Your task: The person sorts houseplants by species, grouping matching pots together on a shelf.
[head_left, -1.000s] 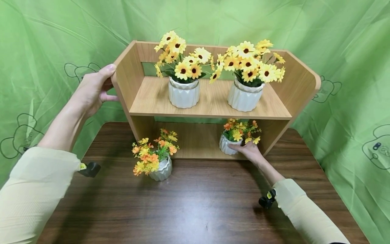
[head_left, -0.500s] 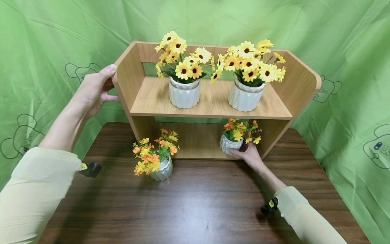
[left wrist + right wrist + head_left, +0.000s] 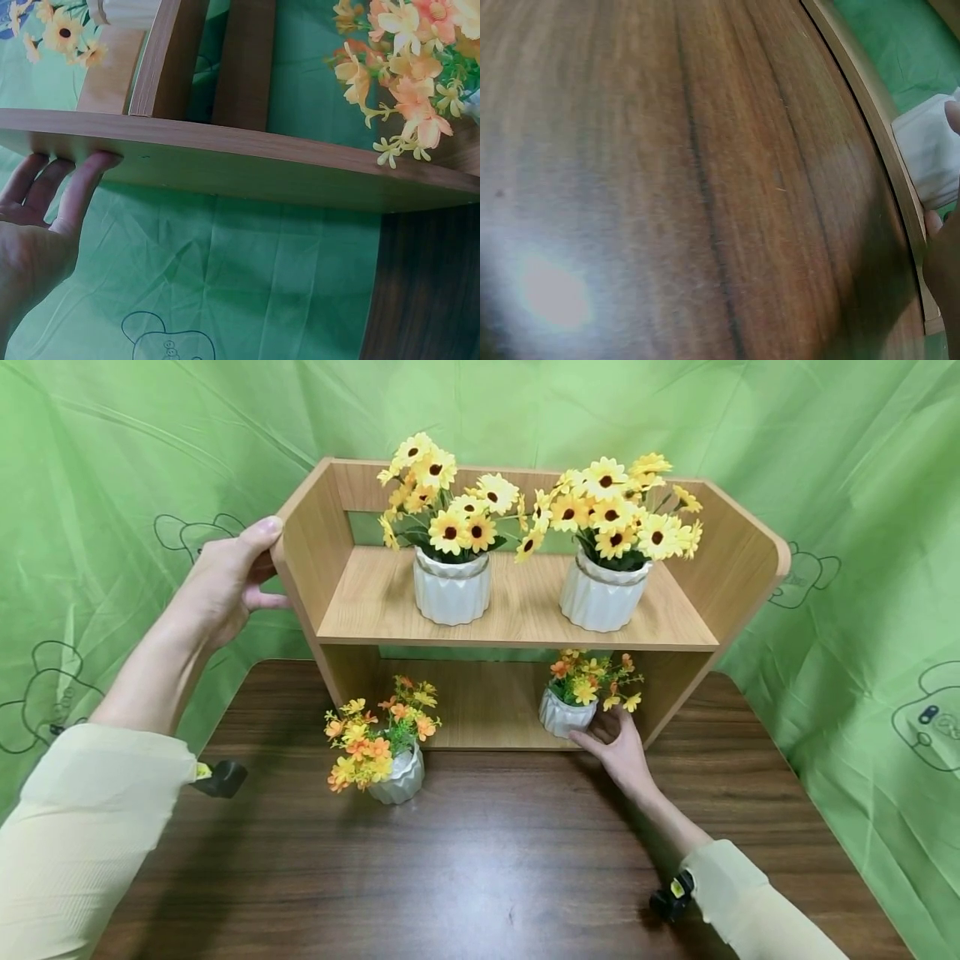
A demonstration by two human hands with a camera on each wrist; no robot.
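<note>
My left hand (image 3: 221,585) rests against the outside of the wooden shelf's (image 3: 517,647) left side panel. In the left wrist view its fingertips (image 3: 101,159) touch that panel's outer face. My right hand (image 3: 618,752) is at the right of a small white flowerpot (image 3: 566,714) with orange and yellow artificial flowers, standing upright on the lower board. Its thumb (image 3: 588,743) is extended beside the pot's lower right; its other fingers are partly hidden behind the blooms. The right wrist view catches only a little of this hand (image 3: 943,262) beside the white pot (image 3: 924,154).
Two white pots of yellow daisies, left (image 3: 453,589) and right (image 3: 603,597), stand on the upper board. Another pot of orange and yellow flowers (image 3: 397,777) is at the shelf's front left. The dark wooden table (image 3: 465,868) lies before it; green cloth (image 3: 862,468) hangs around.
My right hand has drawn back slightly toward me and its thumb has slid off the pot's front to the lower right. The left hand and the pots stay in place.
</note>
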